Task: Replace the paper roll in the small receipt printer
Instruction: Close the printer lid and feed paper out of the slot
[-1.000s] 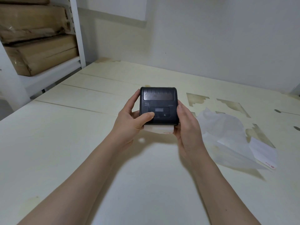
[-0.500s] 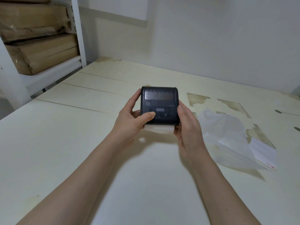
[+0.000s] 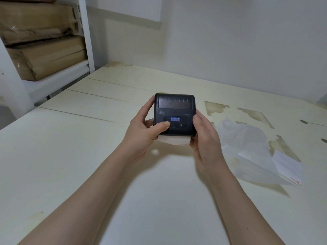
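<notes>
I hold a small black receipt printer (image 3: 175, 107) just above the white table (image 3: 70, 156), with its lid closed. My left hand (image 3: 143, 131) grips its left side, and the thumb presses on the button panel under a small display lit with blue marks. My right hand (image 3: 203, 137) grips the right side. A strip of white paper (image 3: 174, 140) with a red mark sticks out of the printer's near edge, between my hands.
Crumpled translucent wrapping (image 3: 247, 149) and a white paper slip (image 3: 288, 167) with a red mark lie on the table to the right. A white shelf (image 3: 85, 32) with brown cardboard boxes (image 3: 40, 55) stands at the back left. Worn patches mark the far right tabletop.
The printer's small display now shows blue lit marks; before it was dark. The hands and the printer have barely moved.
</notes>
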A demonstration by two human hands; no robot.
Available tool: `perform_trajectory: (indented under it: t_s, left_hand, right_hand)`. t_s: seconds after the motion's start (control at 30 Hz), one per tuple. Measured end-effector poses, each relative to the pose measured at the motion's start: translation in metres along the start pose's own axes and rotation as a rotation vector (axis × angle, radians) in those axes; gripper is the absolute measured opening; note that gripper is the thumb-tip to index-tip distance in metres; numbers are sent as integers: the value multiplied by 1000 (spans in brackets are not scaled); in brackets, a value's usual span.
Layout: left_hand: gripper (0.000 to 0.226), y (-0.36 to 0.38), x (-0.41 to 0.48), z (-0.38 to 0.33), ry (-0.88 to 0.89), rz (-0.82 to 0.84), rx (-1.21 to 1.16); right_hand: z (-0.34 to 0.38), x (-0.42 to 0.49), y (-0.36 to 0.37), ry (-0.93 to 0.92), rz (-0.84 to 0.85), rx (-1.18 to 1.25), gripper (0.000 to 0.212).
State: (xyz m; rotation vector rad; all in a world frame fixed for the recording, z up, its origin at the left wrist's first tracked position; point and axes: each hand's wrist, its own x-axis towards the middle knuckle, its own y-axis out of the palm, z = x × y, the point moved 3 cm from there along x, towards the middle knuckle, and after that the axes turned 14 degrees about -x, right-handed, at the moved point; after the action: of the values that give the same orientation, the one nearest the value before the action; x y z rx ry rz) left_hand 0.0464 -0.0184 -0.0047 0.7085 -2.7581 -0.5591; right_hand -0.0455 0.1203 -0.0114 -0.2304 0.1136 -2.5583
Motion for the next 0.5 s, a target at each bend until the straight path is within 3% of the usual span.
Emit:
perform_trajectory:
  t_s: [0.13,0.3,0.5]
  left_hand:
    - [76,0,1,0,-15,64,16]
    - [55,0,2,-2,-20,86,-19]
    - [54,0,2,-3,-2,87,-71]
  right_hand:
    - [1,-1,-2,-15,1,12,52]
    - [-3,-1,-2,-25,6,-19,58]
    - [-3,-1,-2,-23,8,-21,60]
